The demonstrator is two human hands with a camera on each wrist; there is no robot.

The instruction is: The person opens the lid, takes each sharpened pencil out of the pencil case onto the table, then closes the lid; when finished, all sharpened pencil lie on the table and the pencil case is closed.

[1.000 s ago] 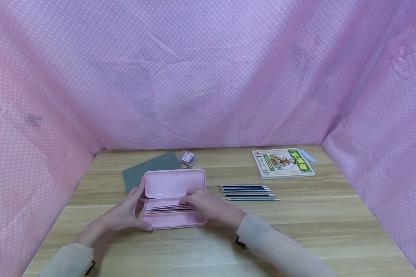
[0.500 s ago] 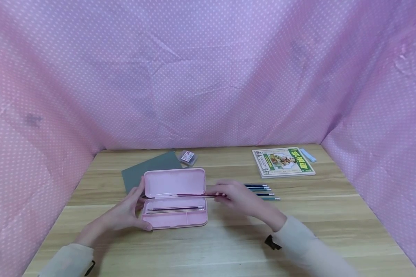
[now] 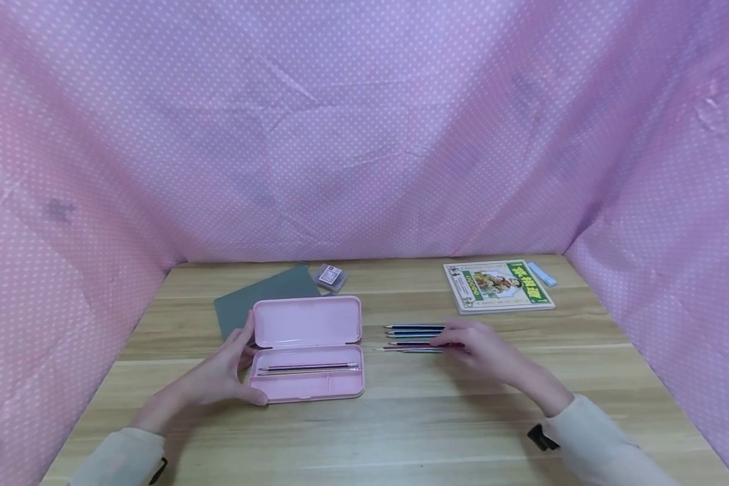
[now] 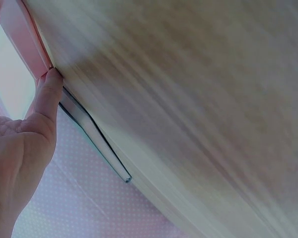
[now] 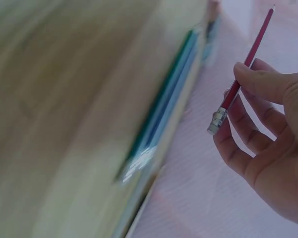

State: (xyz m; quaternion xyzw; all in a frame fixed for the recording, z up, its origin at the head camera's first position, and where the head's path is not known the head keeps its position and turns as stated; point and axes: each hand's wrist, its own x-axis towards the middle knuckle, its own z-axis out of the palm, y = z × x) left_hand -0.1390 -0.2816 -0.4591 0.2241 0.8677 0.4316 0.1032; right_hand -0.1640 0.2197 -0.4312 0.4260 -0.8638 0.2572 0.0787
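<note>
My left hand (image 3: 215,374) holds the left side of a pink pencil case (image 3: 306,324), thumb at its front corner and fingers at the hinge side. The case lies with its lid back. Inside, dark and pale pencils (image 3: 310,368) lie in the rear compartment; the front compartments hold nothing visible. My right hand (image 3: 482,351) pinches a red pencil (image 5: 253,49) between thumb and fingers, near its silver ferrule and white eraser. In the head view that pencil hovers over the right end of a row of dark blue and green pencils (image 3: 416,331) on the table.
Behind the case lies a dark grey-green notebook (image 3: 267,293), with a small clear box with a label (image 3: 330,277) beside it. A picture book (image 3: 498,287) and a light blue strip (image 3: 542,274) sit at the back right. Pink dotted cloth (image 3: 364,135) encloses the wooden table (image 3: 340,445).
My right hand has lifted the red pencil out of the case and carried it right, to the row of pencils. My left hand has stayed on the case.
</note>
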